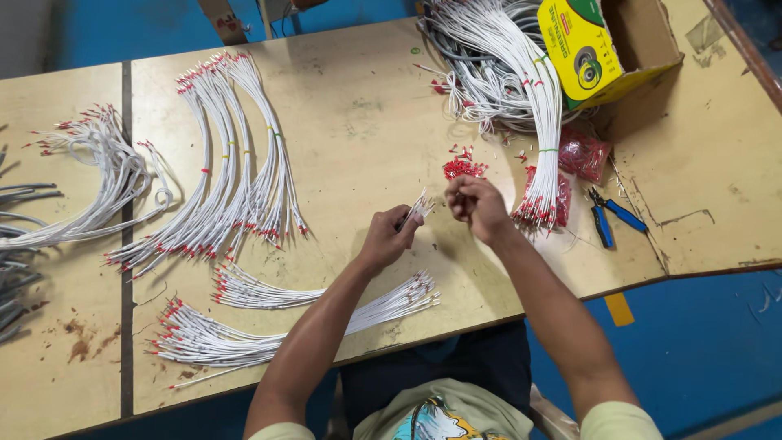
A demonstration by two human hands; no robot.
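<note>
Head view only: left hand [389, 236] pinched a small bunch of thin white wires [419, 205] above the bench [358, 122] middle; right hand [476, 208] fingers closed just right of the tips, contents hidden. Wires looked light, floppy; best gripped near the ends.

Both forearms reach forward, bare; the left hand [389, 236] is curled closed, the right hand [476, 205] fisted just beside it, fingertips pinched.
</note>
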